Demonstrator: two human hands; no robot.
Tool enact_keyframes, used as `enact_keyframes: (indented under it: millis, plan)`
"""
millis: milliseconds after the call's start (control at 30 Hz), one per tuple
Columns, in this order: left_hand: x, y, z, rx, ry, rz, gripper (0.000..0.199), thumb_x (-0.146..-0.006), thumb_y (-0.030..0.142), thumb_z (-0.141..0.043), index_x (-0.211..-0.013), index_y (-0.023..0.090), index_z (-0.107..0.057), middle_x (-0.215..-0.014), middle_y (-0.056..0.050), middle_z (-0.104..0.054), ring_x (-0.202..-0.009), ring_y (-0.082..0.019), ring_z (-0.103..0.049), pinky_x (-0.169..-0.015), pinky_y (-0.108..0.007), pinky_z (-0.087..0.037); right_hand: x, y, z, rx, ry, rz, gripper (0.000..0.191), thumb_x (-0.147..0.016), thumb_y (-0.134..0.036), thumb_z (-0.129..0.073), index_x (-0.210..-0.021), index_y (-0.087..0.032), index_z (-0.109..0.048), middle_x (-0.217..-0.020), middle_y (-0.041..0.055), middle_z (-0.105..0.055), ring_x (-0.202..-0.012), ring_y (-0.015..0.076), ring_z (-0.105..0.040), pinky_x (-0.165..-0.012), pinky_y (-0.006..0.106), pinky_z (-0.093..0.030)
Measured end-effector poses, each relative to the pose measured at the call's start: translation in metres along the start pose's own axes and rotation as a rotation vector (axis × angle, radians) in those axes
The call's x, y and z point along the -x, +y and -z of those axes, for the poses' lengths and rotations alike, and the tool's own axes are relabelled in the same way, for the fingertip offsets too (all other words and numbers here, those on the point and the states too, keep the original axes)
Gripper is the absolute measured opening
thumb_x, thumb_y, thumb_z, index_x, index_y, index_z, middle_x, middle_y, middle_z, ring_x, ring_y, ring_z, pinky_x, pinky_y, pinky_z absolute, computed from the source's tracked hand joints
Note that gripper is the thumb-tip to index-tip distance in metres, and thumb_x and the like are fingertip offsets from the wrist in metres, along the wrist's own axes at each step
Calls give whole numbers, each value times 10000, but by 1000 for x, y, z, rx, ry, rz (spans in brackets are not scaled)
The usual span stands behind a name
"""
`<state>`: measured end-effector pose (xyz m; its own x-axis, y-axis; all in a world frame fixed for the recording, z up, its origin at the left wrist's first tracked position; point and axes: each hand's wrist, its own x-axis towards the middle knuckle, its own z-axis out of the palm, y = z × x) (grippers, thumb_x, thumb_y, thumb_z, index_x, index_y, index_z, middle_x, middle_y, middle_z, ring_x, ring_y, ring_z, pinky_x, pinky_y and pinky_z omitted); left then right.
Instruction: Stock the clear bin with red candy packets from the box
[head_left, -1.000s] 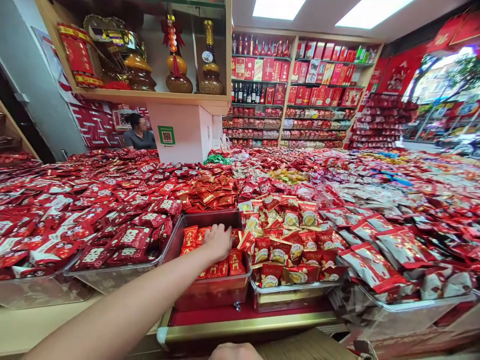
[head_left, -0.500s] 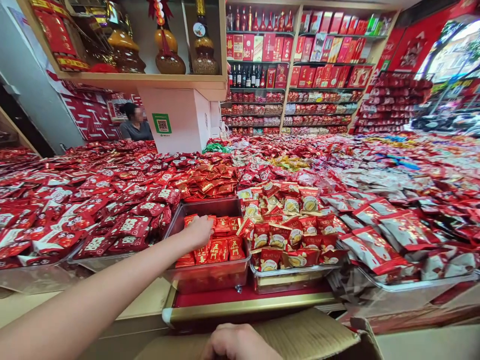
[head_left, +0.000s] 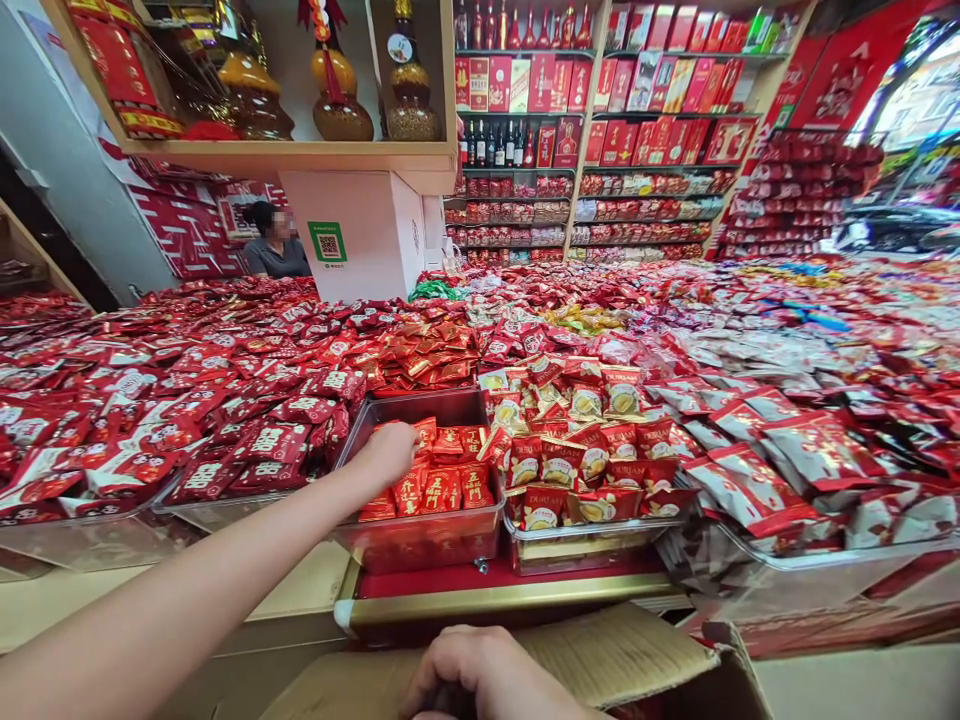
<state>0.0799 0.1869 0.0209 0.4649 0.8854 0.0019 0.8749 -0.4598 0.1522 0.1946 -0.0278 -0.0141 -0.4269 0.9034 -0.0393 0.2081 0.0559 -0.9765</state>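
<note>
My left hand (head_left: pixel 388 452) reaches over a clear plastic bin (head_left: pixel 424 545) of small red packets with gold lettering (head_left: pixel 442 488). Its fingers are bent down toward the packets at the bin's left side, and its fingertips are hidden, along with anything in them. Close to me, my right hand (head_left: pixel 491 672) is closed with curled fingers, above an opened cardboard box (head_left: pixel 622 655). Whatever it may hold is out of sight. The packets at the front of the bin stand in rows with their lettering facing me.
Right beside the bin is another clear bin of durian snack packets (head_left: pixel 559 462). Larger red-and-white packets (head_left: pixel 795 470) fill bins farther right, dark red ones (head_left: pixel 274 445) the left. A white pillar (head_left: pixel 352 235) and a seated person (head_left: pixel 276 245) are behind. A wooden shelf (head_left: pixel 300 155) overhangs the left.
My left hand has shifted slightly left and down over the bin, uncovering more of the red packets. The right hand stays over the cardboard box, a little higher in view.
</note>
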Motion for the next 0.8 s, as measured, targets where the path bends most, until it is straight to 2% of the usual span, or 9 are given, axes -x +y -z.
enact_keyframes:
  millis: [200, 400, 533, 667, 800]
  plan:
    - [-1, 4, 4, -101, -77, -58, 204, -839, 274, -496, -993, 161, -568, -1015, -53, -606, -869, -180, -591, -758, -388, -483, 1, -3, 0, -9, 1, -18, 167, -670, -175, -565, -802, -148, -664, -655, -21, -508, -551, 75, -432, -489, 165, -330]
    - [-8, 4, 6, -120, -77, -133, 279, -826, 274, -515, -1085, 171, -526, -1149, -75, -546, -987, -220, -547, -818, -436, -456, 2, -5, -1, -21, 3, -36, 163, -672, -180, -565, -802, -145, -657, -637, -31, -476, -541, 69, -403, -481, 164, -312]
    - [-8, 2, 1, -146, -64, -146, 245, -822, 271, -523, -1041, 166, -550, -1099, -67, -574, -958, -210, -561, -810, -428, -458, 0, -2, -2, -45, -13, -27, 170, -668, -181, -568, -804, -136, -660, -657, -23, -492, -554, 71, -421, -500, 168, -329]
    - [-10, 0, -2, -122, -9, -151, 219, -828, 275, -513, -1006, 158, -563, -1039, -58, -598, -899, -193, -583, -775, -407, -475, 0, 0, -1, -65, -15, -29, 175, -670, -186, -569, -810, -132, -658, -659, -20, -500, -565, 76, -436, -504, 171, -333]
    - [-3, 1, 15, -34, 146, -131, 230, -827, 266, -514, -1022, 152, -557, -1055, -67, -599, -930, -203, -579, -798, -422, -465, 0, 0, -1, -72, -13, -40, 166, -677, -198, -577, -807, -124, -649, -636, -32, -470, -562, 70, -412, -505, 170, -320]
